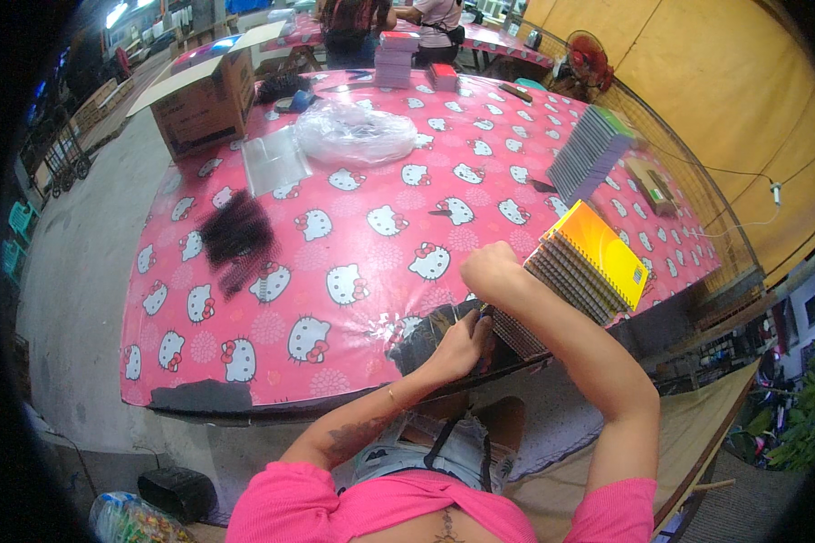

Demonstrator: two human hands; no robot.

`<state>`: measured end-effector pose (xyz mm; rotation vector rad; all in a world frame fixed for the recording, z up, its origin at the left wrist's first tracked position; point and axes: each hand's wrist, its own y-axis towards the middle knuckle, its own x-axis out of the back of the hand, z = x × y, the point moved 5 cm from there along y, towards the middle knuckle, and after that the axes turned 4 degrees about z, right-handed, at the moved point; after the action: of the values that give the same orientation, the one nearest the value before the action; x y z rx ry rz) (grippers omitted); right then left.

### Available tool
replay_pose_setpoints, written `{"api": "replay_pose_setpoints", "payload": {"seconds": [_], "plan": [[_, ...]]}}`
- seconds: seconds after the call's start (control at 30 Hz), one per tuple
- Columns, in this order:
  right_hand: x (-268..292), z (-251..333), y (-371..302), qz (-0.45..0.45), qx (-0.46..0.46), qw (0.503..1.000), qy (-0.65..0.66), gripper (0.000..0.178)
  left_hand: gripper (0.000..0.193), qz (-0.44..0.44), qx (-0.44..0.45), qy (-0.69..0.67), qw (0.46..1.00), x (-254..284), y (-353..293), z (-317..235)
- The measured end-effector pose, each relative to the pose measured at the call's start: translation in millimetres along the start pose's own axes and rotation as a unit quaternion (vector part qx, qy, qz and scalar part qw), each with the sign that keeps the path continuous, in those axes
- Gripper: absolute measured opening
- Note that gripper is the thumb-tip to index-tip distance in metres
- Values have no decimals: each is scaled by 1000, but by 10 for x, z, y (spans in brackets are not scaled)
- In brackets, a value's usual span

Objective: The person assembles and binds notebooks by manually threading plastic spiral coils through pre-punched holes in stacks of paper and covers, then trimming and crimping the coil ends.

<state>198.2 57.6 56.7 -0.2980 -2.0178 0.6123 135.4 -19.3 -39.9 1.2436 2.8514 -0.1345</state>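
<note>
My left hand is closed at the table's near edge, around something small and dark that I cannot make out. Just above it, my right hand is bent at the wrist with its fingers curled; whatever it grips is hidden. Right beside both hands rises a stack of spiral-bound notebooks with a yellow-orange cover on top, partly covered by my right forearm. Farther off at the right stands another tall stack of notebooks with dark bindings. A heap of black binding coils lies on the left side of the table.
A pink cat-print cloth covers the table, torn near my hands. Clear plastic wrap, plastic sheets and a cardboard box sit toward the far left. Pads stand stacked at the back, near people and a red fan.
</note>
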Motion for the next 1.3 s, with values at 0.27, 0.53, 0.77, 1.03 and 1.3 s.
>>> {"api": "replay_pose_setpoints", "payload": {"seconds": [0.27, 0.53, 0.77, 1.03, 1.3], "plan": [[-52, 14, -4, -4, 20, 1000, -18, 23, 36, -5, 2, -22, 1000, -10, -45, -57], [29, 77, -54, -42, 23, 999, 17, 22, 37, -8, 12, 5, 1000, 5, -94, 83], [-75, 45, -41, -79, 43, 994, 56, 18, 39, -19, 15, 25, 999, 4, -41, 13], [-39, 74, -23, -90, 54, 992, 64, 21, 37, 7, 58, -12, 998, -22, -90, 165], [-151, 75, 29, -114, 56, 988, 85, 14, 38, 2, 73, 15, 997, -31, -91, 198]]}}
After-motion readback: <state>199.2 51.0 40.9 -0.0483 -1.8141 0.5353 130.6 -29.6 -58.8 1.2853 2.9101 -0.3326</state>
